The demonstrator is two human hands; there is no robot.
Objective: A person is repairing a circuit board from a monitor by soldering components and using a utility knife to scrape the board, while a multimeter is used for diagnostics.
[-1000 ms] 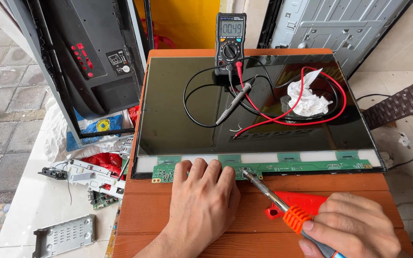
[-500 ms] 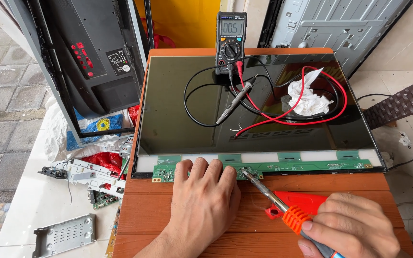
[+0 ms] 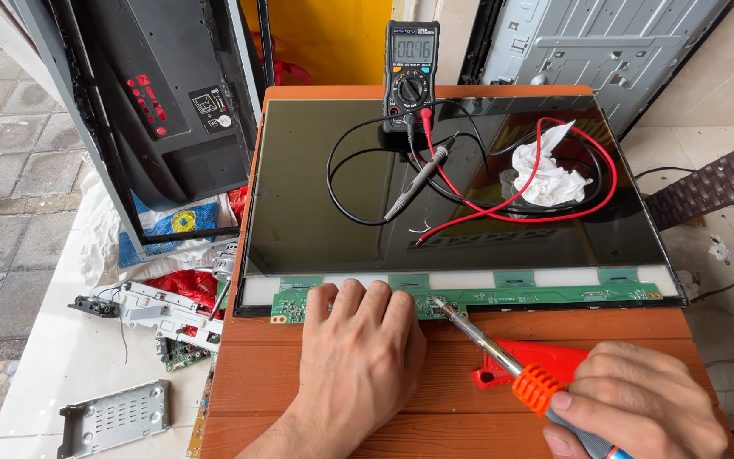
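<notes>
A dark display panel (image 3: 316, 195) lies flat on an orange wooden table (image 3: 265, 382). Along its near edge runs a narrow green circuit strip (image 3: 554, 295). My left hand (image 3: 358, 357) rests flat, palm down, with its fingertips on the strip. My right hand (image 3: 639, 408) grips a soldering iron (image 3: 503, 361) with an orange collar; its metal tip touches the strip just right of my left fingers. A multimeter (image 3: 410, 72) stands at the panel's far edge, its black and red probe leads (image 3: 486, 200) coiled on the glass.
A crumpled white tissue (image 3: 545, 178) lies on the panel. A red holder (image 3: 545, 361) sits under the iron. A black TV back cover (image 3: 155, 93) leans at left, a grey metal chassis (image 3: 588, 51) at the back. Loose boards and brackets (image 3: 146, 314) lie on the floor.
</notes>
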